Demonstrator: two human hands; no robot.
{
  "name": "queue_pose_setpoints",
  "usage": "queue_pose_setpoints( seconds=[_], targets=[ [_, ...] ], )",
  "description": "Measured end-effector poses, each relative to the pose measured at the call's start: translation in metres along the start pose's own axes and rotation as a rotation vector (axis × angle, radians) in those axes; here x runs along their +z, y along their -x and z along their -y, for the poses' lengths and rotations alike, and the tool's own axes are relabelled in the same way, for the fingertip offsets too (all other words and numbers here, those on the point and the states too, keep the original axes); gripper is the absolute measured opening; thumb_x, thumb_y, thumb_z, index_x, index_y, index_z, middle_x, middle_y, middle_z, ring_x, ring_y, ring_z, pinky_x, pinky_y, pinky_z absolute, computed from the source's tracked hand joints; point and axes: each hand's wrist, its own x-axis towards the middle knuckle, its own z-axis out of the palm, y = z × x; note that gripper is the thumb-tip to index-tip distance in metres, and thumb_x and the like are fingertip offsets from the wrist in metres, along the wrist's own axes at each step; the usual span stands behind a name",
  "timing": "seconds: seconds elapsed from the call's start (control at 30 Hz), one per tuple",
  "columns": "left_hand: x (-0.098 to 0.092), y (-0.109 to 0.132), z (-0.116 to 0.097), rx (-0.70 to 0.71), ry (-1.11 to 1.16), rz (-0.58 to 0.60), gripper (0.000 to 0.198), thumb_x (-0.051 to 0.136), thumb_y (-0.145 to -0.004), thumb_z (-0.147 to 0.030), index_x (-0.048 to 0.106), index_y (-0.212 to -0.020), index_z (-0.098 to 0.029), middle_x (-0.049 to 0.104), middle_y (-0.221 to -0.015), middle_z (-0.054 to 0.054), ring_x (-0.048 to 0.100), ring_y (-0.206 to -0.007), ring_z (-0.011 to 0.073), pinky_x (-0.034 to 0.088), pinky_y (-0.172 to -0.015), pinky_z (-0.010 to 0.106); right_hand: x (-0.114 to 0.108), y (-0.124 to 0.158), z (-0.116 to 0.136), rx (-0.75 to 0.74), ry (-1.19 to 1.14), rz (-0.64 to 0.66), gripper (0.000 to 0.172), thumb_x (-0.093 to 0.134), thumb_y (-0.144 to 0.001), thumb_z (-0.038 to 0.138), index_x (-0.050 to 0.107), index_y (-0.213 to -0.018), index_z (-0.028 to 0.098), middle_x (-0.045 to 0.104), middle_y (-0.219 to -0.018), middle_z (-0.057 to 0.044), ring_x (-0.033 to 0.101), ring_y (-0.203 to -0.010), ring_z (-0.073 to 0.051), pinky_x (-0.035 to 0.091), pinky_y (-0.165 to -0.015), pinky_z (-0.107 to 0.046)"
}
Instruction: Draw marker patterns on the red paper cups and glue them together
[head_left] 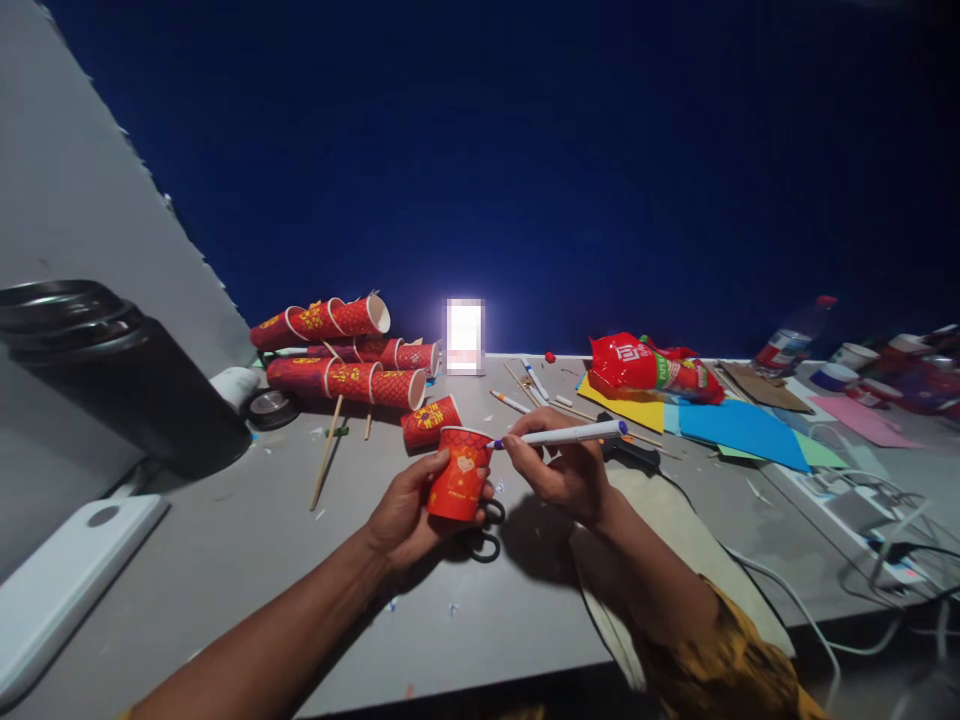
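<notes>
Left hand: cup, well inside desk edge; right hand: marker at rim

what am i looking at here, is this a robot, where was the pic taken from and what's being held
No robot here, just a person, bare-handed. There is one picture, from a camera worn on the person's head, looking forward and down, so the forearms come in from the bottom.

The left grip holds a red cup. The right grip holds a white marker, its tip close to the cup's rim; whether it touches is hard to tell.

On the grey table, nested red cups lie on the left, near a black flask. To the right are a red bag, coloured paper and a bottle. The bright rectangle at the back is too blurred to identify.
</notes>
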Motion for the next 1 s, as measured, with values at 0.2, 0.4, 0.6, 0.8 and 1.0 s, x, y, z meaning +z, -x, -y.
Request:
queue_pose_setpoints(
  seconds=[0.2, 0.4, 0.6, 0.8, 1.0],
  targets=[
    [0.0052, 0.0024, -0.0009, 0.006, 0.013, -0.006, 0.039, 0.057, -0.094, -0.04, 0.065, -0.109, -0.005, 0.071, -0.085, 0.019, 0.069, -0.075, 0.0254, 0.059, -0.065, 0.036, -0.0011, -0.0018, 0.0006, -0.016, 0.041, -0.089, 0.007, 0.065, -0.091, 0.017, 0.064, -0.085, 0.021, 0.065, -0.07, 0.001, 0.051, -0.052, -0.01, 0.042, -0.049, -0.024],
    [0.0054, 0.0005, -0.0006, 0.027, -0.01, -0.039, 0.042, 0.052, -0.098, -0.04, 0.065, -0.113, -0.003, 0.072, -0.088, 0.02, 0.07, -0.076, 0.0252, 0.059, -0.065, 0.036, 0.0011, 0.0004, 0.0022, -0.008, 0.009, -0.047, 0.01, 0.065, -0.091, 0.015, 0.062, -0.083, 0.022, 0.064, -0.069, 0.002, 0.053, -0.055, -0.01, 0.041, -0.05, -0.023],
    [0.0063, 0.0017, 0.0, 0.03, 0.007, -0.018, 0.038, 0.053, -0.098, -0.038, 0.067, -0.11, -0.004, 0.073, -0.087, 0.018, 0.071, -0.077, 0.0251, 0.06, -0.065, 0.036, 0.0024, 0.0029, 0.0012, 0.019, -0.013, 0.008, 0.008, 0.066, -0.091, 0.016, 0.064, -0.084, 0.02, 0.067, -0.072, 0.001, 0.056, -0.057, -0.01, 0.042, -0.048, -0.021],
    [0.0036, 0.0007, 0.0, 0.032, 0.001, -0.002, 0.039, 0.055, -0.097, -0.037, 0.067, -0.112, -0.003, 0.074, -0.088, 0.019, 0.072, -0.077, 0.0259, 0.06, -0.065, 0.037, 0.0024, 0.003, 0.0014, 0.063, -0.015, 0.024, 0.009, 0.065, -0.093, 0.02, 0.065, -0.083, 0.019, 0.066, -0.07, 0.0, 0.056, -0.056, -0.011, 0.043, -0.048, -0.022],
    [0.0029, -0.0001, -0.0002, 0.04, -0.004, -0.002, 0.038, 0.055, -0.098, -0.037, 0.067, -0.112, -0.003, 0.074, -0.089, 0.019, 0.071, -0.078, 0.0262, 0.06, -0.065, 0.037, 0.0018, -0.0008, 0.0061, 0.005, -0.01, 0.011, 0.012, 0.063, -0.092, 0.018, 0.065, -0.081, 0.02, 0.065, -0.067, 0.0, 0.056, -0.054, -0.01, 0.042, -0.048, -0.023]
  ],
)
